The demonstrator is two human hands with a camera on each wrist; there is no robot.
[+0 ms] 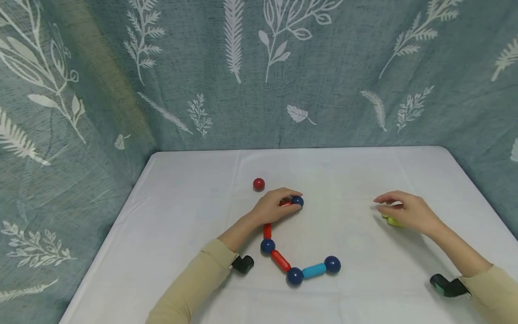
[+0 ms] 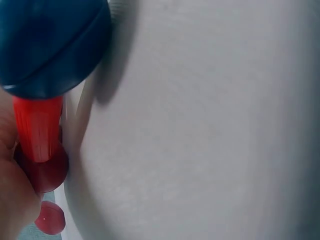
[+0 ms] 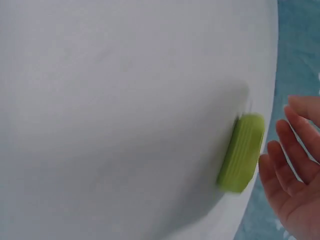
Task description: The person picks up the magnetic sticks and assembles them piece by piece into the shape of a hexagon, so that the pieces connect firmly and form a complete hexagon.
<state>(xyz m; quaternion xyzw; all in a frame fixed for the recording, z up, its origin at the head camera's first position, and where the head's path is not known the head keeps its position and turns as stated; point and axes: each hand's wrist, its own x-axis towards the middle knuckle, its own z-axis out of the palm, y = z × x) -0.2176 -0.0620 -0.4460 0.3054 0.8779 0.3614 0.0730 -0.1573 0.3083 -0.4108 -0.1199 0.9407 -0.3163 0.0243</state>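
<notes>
A chain of magnetic sticks and balls lies on the white table. My left hand is at its far end, with thumb and fingertips around a dark blue ball and a red stick beside it. Lower down come another red stick, a blue ball, a light blue stick and an end ball. In the left wrist view a red ball sits by the palm. At right my right hand hovers over yellow-green sticks; its fingers are apart from the green stick in the right wrist view.
A loose red ball lies just beyond the left hand. The white tablecloth ends at a patterned blue-green curtain at the back and sides. Dark wrist cameras stick out below both sleeves.
</notes>
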